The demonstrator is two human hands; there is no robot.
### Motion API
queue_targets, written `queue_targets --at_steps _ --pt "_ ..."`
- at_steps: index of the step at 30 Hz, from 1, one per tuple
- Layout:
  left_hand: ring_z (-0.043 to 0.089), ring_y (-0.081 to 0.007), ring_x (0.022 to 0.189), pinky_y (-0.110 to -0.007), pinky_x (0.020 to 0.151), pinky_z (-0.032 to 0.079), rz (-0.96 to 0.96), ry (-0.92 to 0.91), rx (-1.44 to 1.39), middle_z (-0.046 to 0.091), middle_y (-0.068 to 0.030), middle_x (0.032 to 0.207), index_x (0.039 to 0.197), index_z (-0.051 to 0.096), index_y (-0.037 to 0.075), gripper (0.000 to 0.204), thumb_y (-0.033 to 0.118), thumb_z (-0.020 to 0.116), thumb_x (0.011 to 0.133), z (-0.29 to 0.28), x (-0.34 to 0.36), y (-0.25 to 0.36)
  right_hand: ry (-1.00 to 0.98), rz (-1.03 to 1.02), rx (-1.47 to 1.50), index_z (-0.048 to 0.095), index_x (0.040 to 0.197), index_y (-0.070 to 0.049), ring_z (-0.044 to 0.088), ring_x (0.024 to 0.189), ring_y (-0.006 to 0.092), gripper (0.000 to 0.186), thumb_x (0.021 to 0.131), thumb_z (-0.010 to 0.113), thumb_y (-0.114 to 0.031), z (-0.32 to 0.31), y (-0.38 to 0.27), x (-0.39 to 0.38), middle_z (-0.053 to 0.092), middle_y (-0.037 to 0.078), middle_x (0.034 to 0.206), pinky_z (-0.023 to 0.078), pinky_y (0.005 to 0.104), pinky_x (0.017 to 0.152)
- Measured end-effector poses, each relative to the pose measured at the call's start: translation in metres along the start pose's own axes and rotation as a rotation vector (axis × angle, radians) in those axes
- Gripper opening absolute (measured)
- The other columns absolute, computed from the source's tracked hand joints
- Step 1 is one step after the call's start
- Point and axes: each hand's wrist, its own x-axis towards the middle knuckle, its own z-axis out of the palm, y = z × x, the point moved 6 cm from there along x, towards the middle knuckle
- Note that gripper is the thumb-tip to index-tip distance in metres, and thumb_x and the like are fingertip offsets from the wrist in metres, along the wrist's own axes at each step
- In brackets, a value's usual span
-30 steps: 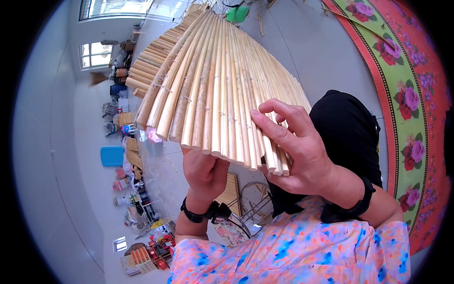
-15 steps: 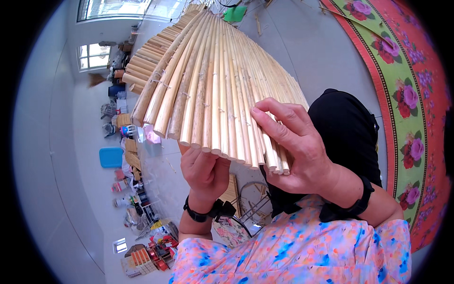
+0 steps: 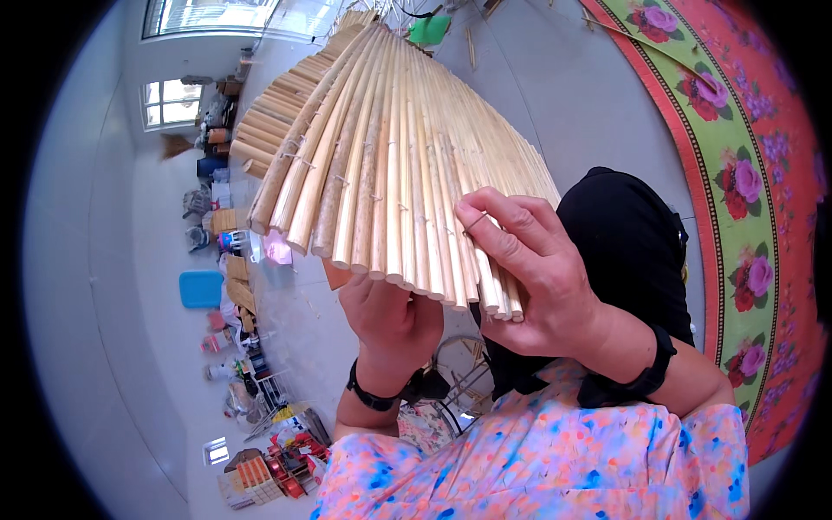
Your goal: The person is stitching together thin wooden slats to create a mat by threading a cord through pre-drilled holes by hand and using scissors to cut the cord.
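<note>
A mat of pale reed stalks point(image 3: 407, 173), bound side by side with small thread stitches, fans away from me, its cut ends nearest. My right hand point(image 3: 546, 269) grips its right near edge, fingers on top and the palm side by the stalk ends. At those fingertips shows a thin, dark, needle-like sliver point(image 3: 476, 223); whether it is a needle I cannot tell. Beneath the near edge, my left hand point(image 3: 392, 319) is curled closed. The mat hides its fingertips and anything in them.
A red and green floral cloth point(image 3: 732, 199) lies on the floor to the right. Boxes, a blue tray point(image 3: 200, 289) and other goods line the wall at left. My black-clad knee point(image 3: 624, 234) is beside the mat. A green piece point(image 3: 429, 30) lies at the far end.
My left hand has moved right and slightly further under the mat. A thin sliver now shows at my right fingertips. The mat has shifted slightly.
</note>
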Motion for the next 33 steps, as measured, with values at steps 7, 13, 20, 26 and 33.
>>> queue_targets --at_steps 7,13,20,26,33 --pt "0.065 -0.0358 0.075 -0.039 0.063 0.048 -0.167 0.039 -0.051 0.065 -0.0173 0.086 0.106 0.062 -0.002 0.021 0.005 0.059 0.086 0.006 -0.004 0.008 0.01 0.067 0.006 0.052 0.136 -0.006 0.052 0.106 0.0388 0.085 0.054 0.072 -0.009 -0.002 0.001 0.0 0.051 0.016 0.133 0.046 0.0442 0.094" --pt "0.061 -0.0376 0.066 -0.04 0.057 0.045 -0.16 0.076 -0.09 0.061 -0.0173 0.08 0.101 0.062 -0.002 0.019 -0.002 0.057 0.083 0.004 -0.006 0.007 -0.035 0.018 -0.021 0.052 0.136 -0.005 0.053 0.107 0.0391 0.085 0.054 0.071 -0.009 0.002 0.0 0.0 0.052 0.017 0.132 0.046 0.0443 0.095" --pt "0.068 -0.0356 0.076 -0.038 0.064 0.051 -0.207 0.141 -0.1 0.066 -0.0169 0.087 0.107 0.06 -0.001 0.024 0.001 0.059 0.083 0.011 -0.001 0.016 -0.027 -0.004 -0.06 0.054 0.133 0.0 0.055 0.11 0.0387 0.082 0.055 0.072 -0.013 -0.002 -0.006 0.002 0.055 0.02 0.129 0.045 0.0442 0.097" --pt "0.072 -0.0319 0.083 -0.037 0.07 0.054 -0.365 0.21 -0.184 0.069 -0.0169 0.091 0.112 0.048 -0.001 0.027 0.002 0.059 0.087 0.02 0.0 0.025 0.008 0.012 -0.08 0.055 0.133 0.0 0.055 0.11 0.0386 0.077 0.059 0.072 -0.011 -0.006 -0.004 0.0 0.055 0.02 0.13 0.045 0.0433 0.097" --pt "0.066 -0.04 0.073 -0.045 0.062 0.049 -0.319 0.219 -0.267 0.064 -0.0175 0.08 0.106 0.046 0.002 0.019 0.001 0.056 0.089 0.025 0.005 0.03 0.059 0.001 -0.122 0.054 0.134 0.001 0.055 0.112 0.0394 0.068 0.067 0.068 -0.005 -0.008 -0.001 -0.001 0.055 0.021 0.131 0.044 0.0417 0.098"
